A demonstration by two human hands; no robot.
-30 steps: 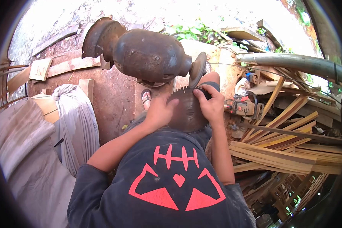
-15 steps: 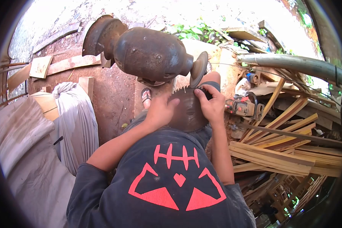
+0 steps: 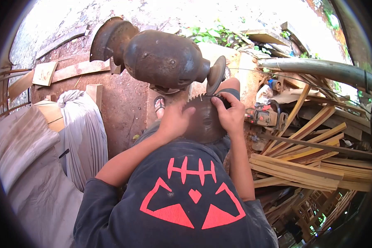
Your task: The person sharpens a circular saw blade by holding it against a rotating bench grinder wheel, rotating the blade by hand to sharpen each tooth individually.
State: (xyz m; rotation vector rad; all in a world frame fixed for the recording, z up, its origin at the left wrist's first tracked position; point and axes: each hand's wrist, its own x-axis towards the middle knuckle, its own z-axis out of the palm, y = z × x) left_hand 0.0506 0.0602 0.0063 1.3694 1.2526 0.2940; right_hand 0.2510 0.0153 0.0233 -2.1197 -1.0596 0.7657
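Observation:
A round toothed saw blade (image 3: 202, 122) lies between my two hands, over my lap. My left hand (image 3: 175, 120) grips its left side, the thumb on the blade's face and the other fingers hidden beneath. On the right edge my right hand (image 3: 230, 113) pinches the blade between thumb and fingers, close to the teeth. The blade's top teeth meet the lower edge of a grinding wheel (image 3: 216, 75). That wheel sits on the right end of a rusty motor (image 3: 163, 60), whose left end carries a wide flared disc (image 3: 105, 41).
Cut wood strips (image 3: 297, 169) are piled at the right, below a grey metal pipe (image 3: 318, 68). A power tool (image 3: 262, 115) lies right of my right hand. Grey cloth (image 3: 82, 132) covers things at the left, near boards (image 3: 80, 70) on the ground.

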